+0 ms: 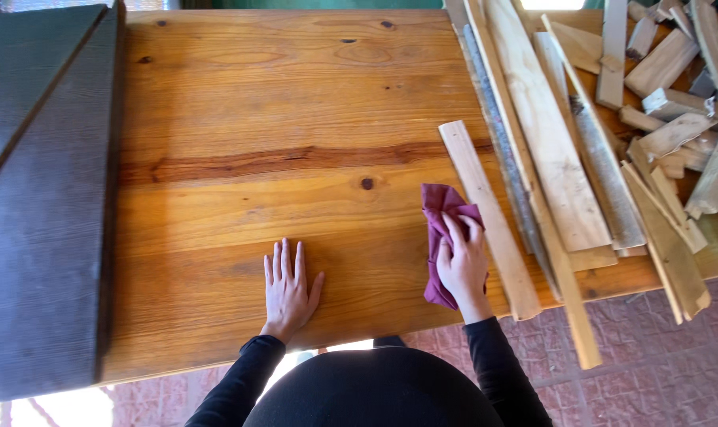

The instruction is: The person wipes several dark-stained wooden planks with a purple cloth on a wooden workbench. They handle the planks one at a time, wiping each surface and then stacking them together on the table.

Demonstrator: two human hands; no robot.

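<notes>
The right hand [462,265] lies on a dark red cloth [440,229], fingers curled over it and pressing it onto the wooden table [280,119], near the front edge. Just beside the cloth lies a wooden slat [485,213], with a pile of scrap wood [612,119] beyond. The left hand [287,289] rests flat on the table, fingers spread, holding nothing.

There is one tabletop [240,119] of varnished wood. On it lies one dark red cloth [439,207]. Two hands are there, one left hand [287,289] and one right hand [463,265]. One dark board [34,237] lies at the left side. The long wooden strips [533,150] and short wood offcuts [675,95] are piled up; I cannot count them exactly.
</notes>
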